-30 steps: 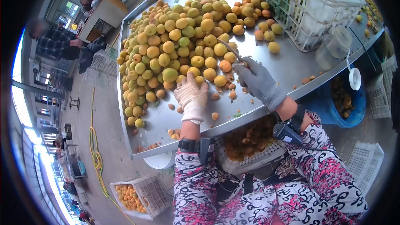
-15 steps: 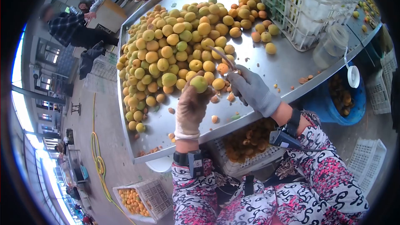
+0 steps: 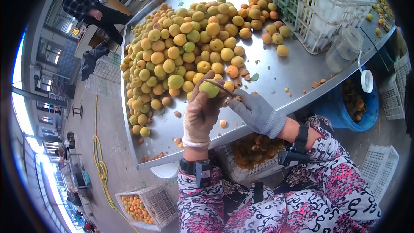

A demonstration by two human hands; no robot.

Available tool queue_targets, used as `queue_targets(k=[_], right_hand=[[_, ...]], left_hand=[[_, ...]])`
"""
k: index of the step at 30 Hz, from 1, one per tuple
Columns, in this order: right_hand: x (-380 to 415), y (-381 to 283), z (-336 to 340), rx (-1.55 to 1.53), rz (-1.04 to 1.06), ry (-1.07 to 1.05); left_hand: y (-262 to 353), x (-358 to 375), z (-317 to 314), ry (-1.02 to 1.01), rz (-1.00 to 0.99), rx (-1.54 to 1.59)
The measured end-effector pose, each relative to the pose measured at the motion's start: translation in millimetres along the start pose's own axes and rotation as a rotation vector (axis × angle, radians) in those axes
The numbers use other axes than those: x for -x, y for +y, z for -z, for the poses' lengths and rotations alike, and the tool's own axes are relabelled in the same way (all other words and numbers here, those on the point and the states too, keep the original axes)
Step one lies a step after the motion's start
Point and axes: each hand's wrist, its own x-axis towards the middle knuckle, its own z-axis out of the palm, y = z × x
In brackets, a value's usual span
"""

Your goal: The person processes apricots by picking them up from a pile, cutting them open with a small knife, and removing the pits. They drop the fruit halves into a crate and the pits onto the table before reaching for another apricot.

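My left hand (image 3: 199, 115), in a pale glove with brown-stained fingers, is closed around a yellow-green apricot (image 3: 208, 90). In my right hand (image 3: 259, 115), gloved in grey, is a knife (image 3: 223, 88) with a thin curved blade. The blade lies across the top of the held apricot; whether it has cut in cannot be made out. Just beyond both hands rises a large heap of apricots (image 3: 174, 54) on the metal table (image 3: 297, 75). Small cut pieces and a green leaf (image 3: 254, 77) lie near my right hand.
A white crate (image 3: 319, 15) of fruit stands at the table's far right, beside a clear plastic jar (image 3: 344, 47). Below the table edge are a crate of apricot halves (image 3: 254, 151) and a blue bucket (image 3: 360, 118). Other people are beyond the table; a yellow hose (image 3: 100, 164) lies on the floor.
My right hand has moved left and slightly down, bringing the knife blade from beside the apricot onto it. A person in the background has shifted to the right.
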Motion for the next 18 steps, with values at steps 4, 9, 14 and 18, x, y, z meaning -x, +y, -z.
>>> queue_targets(k=[4,9,14,18], right_hand=[[2,0,-5,0.014,-0.050,0.019],[4,4,-24,-0.074,-0.039,0.087],[-10,19,-19,-0.069,-0.038,-0.025],[-6,5,-13,-0.115,-0.117,-0.046]], left_hand=[[1,0,3,-0.021,-0.009,-0.108],[-9,7,-8,0.129,-0.056,0.038],[4,6,-10,0.170,-0.084,-0.442],[3,10,-15,0.215,-0.084,-0.710]])
